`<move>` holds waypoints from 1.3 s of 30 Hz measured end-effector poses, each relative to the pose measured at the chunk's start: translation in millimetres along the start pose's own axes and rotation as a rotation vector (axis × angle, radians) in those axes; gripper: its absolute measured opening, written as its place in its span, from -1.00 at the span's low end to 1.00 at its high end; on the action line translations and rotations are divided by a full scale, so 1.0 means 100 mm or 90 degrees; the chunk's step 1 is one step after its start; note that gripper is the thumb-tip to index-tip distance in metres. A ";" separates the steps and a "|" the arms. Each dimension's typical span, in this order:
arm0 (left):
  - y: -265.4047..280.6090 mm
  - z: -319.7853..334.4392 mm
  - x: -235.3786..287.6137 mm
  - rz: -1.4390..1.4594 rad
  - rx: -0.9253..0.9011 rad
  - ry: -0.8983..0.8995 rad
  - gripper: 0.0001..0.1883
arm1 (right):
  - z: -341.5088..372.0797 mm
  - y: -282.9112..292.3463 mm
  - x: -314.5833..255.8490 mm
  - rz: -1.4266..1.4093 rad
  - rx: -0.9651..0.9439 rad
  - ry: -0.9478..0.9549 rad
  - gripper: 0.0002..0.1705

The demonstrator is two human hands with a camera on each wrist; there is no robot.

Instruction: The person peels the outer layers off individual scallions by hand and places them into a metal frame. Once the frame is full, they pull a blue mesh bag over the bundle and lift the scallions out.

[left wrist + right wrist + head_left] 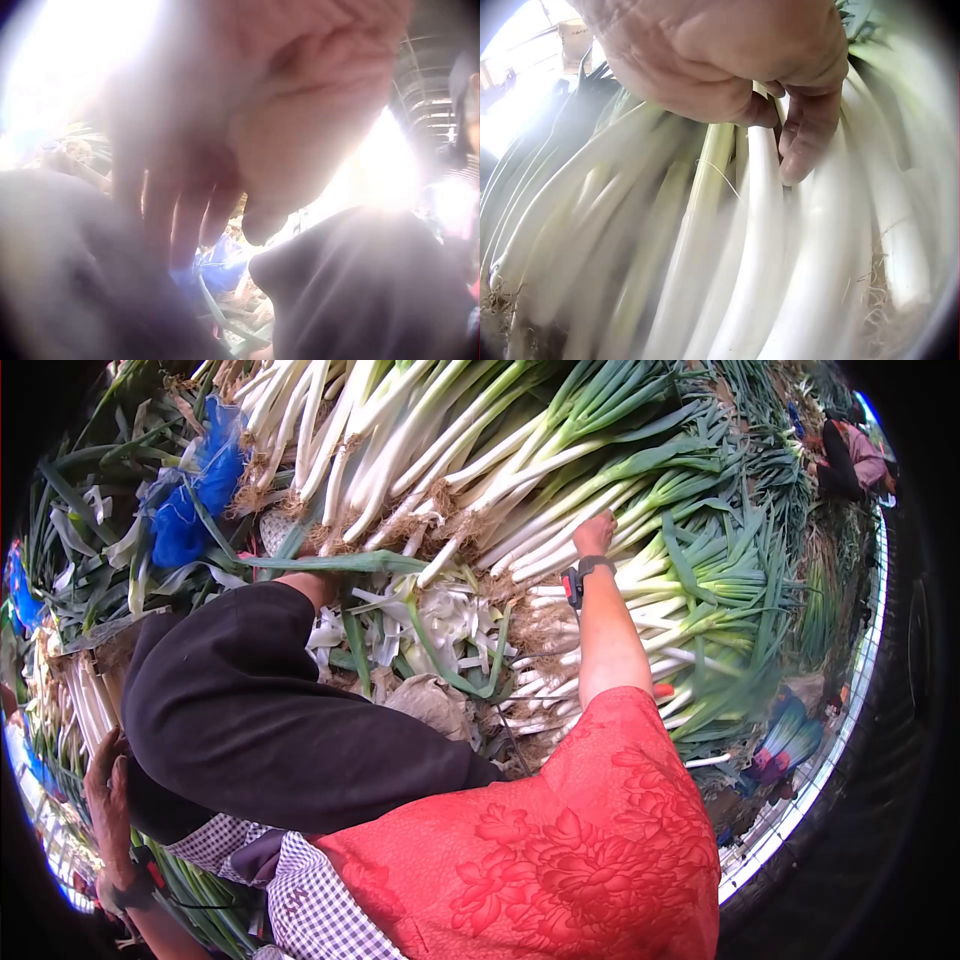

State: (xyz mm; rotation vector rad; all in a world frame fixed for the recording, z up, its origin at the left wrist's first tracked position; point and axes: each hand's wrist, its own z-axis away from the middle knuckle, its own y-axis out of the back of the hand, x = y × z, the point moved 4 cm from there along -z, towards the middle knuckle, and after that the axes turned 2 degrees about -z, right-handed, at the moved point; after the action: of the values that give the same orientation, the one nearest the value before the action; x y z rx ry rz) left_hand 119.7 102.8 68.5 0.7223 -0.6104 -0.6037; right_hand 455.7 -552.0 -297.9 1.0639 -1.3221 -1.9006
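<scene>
scallions (420, 455) lie in a thick heap across the upper middle of the head view, white stems and brown roots toward the person, green leaves running away. another row (700, 582) spreads down the right side, leaves pointing right.

the right hand (596, 538) reaches in over these stems. in the right wrist view its thumb and fingers are curled closely about one white stalk (765, 180), so the grip is nearly closed, with that stalk pinched among its neighbours, whose roots hang lower.

the left hand (106, 790) is off to the left, beside the bent leg in dark trousers (250, 700). the left wrist view shows its fingers extended and loose; that grip is relaxed and has hold of nothing.

pale peelings (450, 630) are heaped between the leg and the roots, a long green leaf (335, 562) lying above them. blue netting (200, 495) sits at upper left among leafy scraps. the person wears a red top (570, 840) and a checked apron (325, 905).
</scene>
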 end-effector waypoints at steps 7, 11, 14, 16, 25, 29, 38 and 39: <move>-0.05 -0.17 0.17 -0.015 -0.030 -0.028 -0.58 | -0.20 -0.13 0.23 -0.485 -0.131 -0.247 -0.72; -0.11 -0.25 0.28 0.016 -0.028 -0.054 -0.58 | -0.07 -0.28 0.34 -0.545 -0.261 -0.337 -0.61; -0.13 -0.18 0.20 -0.025 -0.017 -0.045 -0.58 | 0.10 -0.15 0.29 -0.711 -0.318 -0.351 -0.60; -0.13 -0.16 0.19 -0.016 -0.026 -0.051 -0.58 | 0.21 -0.07 0.31 -0.760 -0.291 -0.330 -0.62; -0.20 -0.16 0.09 -0.026 -0.007 -0.052 -0.61 | 0.66 0.28 0.50 -0.854 -0.295 -0.259 -0.69; -0.20 -0.17 0.00 -0.050 -0.027 -0.060 -0.59 | 0.74 0.20 0.13 -1.028 -0.356 -0.268 -0.83; -0.23 -0.08 -0.27 -0.069 -0.039 0.022 -0.56 | 0.65 -0.34 -0.24 -0.520 -0.091 -0.256 -0.58; -0.23 -0.08 -0.27 -0.066 -0.040 0.023 -0.56 | 0.65 -0.32 -0.24 -0.456 -0.069 -0.262 -0.59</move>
State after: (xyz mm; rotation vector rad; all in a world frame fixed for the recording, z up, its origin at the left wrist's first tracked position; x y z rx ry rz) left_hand 100.8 111.1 38.5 0.7083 -0.5203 -0.7012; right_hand 411.3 -491.1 -309.2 1.2403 -1.0953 -2.8082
